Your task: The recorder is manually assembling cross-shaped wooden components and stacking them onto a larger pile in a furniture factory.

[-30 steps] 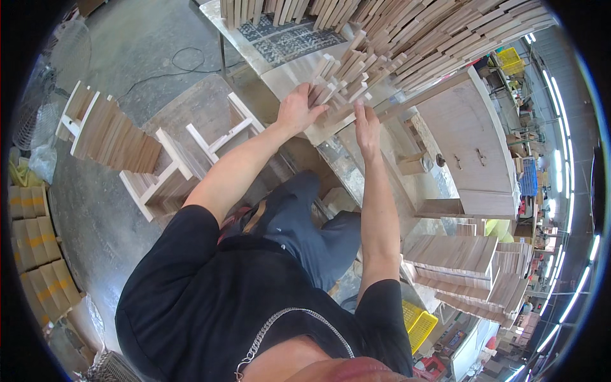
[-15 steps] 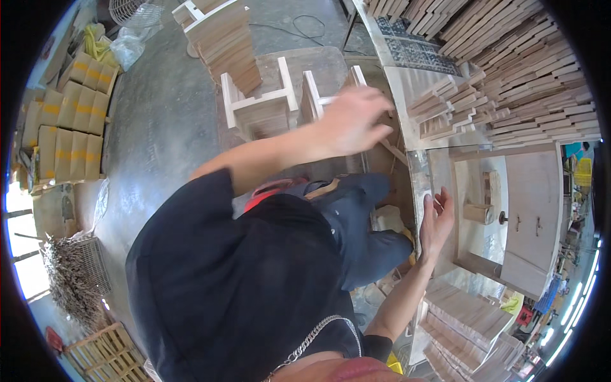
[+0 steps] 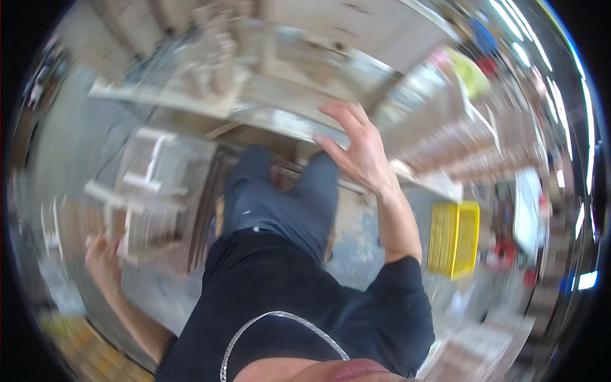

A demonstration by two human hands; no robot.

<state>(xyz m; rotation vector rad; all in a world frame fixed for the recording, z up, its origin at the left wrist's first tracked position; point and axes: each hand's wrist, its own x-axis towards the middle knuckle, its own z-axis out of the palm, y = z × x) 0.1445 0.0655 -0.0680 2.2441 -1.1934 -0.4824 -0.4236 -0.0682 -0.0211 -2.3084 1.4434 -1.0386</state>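
We look down past a black T-shirt (image 3: pixel 299 299) and dark trousers (image 3: pixel 280 204) at two bare hands in a woodworking shop, much of it smeared by blur. Our right hand (image 3: pixel 361 149) is released and empty, its fingers loosely spread and bent, over the edge of a pale surface (image 3: pixel 280 121). Our left hand (image 3: pixel 102 260) is low at the left, fingers bent, just beside a stack of wooden slats (image 3: pixel 153 232); we cannot tell whether it grasps or touches one. A pale H-shaped wooden frame (image 3: pixel 153 167) lies beyond that stack. We judge the work to be partway: slats already sit stacked at the left, and more piled slats (image 3: pixel 439 127) are at the right, near a yellow plastic crate (image 3: pixel 442 242). A cluster of wooden strips (image 3: pixel 219 57) remains on the surface, apart from those stacks; blur hides how many are left.
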